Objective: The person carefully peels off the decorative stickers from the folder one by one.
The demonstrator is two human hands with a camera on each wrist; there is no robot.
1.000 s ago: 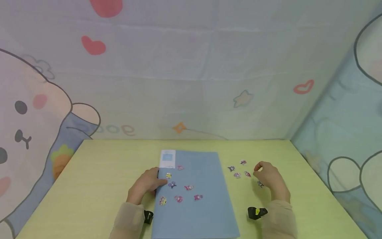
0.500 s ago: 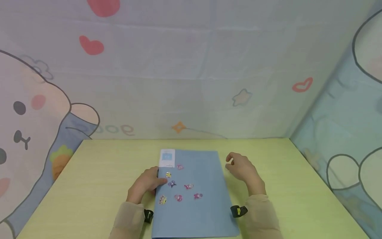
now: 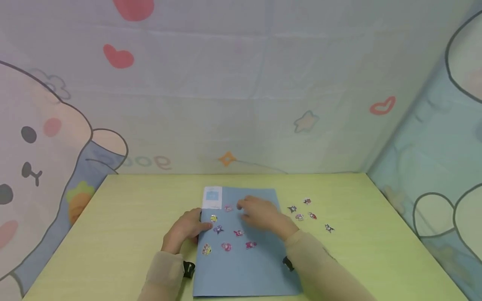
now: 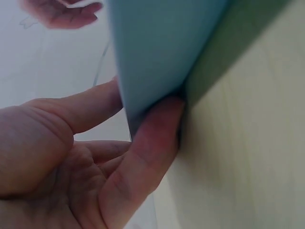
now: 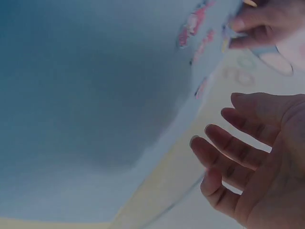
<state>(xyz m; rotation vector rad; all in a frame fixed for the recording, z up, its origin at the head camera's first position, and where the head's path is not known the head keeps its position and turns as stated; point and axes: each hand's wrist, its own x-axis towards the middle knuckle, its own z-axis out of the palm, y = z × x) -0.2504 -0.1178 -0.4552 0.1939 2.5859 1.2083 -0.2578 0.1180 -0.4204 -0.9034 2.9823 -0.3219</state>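
Note:
A light blue folder [image 3: 241,267] lies on the table, a white label [image 3: 212,197] at its top left corner. Several small cartoon stickers [image 3: 239,233] are scattered over its cover. At the folder's left edge my left hand [image 3: 185,228] pinches it, thumb on top and fingers underneath, as the left wrist view also shows. Over the upper part of the cover hovers my right hand [image 3: 260,212], its fingers loosely bent and apart near a pink sticker [image 3: 228,208]. In the right wrist view nothing shows between the fingers of that right hand [image 5: 248,148].
To the folder's right, several more stickers [image 3: 299,217] lie loose on the pale yellow table [image 3: 124,234]. A cloth backdrop [image 3: 211,83] with cartoon prints hangs behind the table and along its sides.
My right hand has moved left from beside the loose stickers to above the folder, uncovering those stickers. My left hand stays at the folder's left edge.

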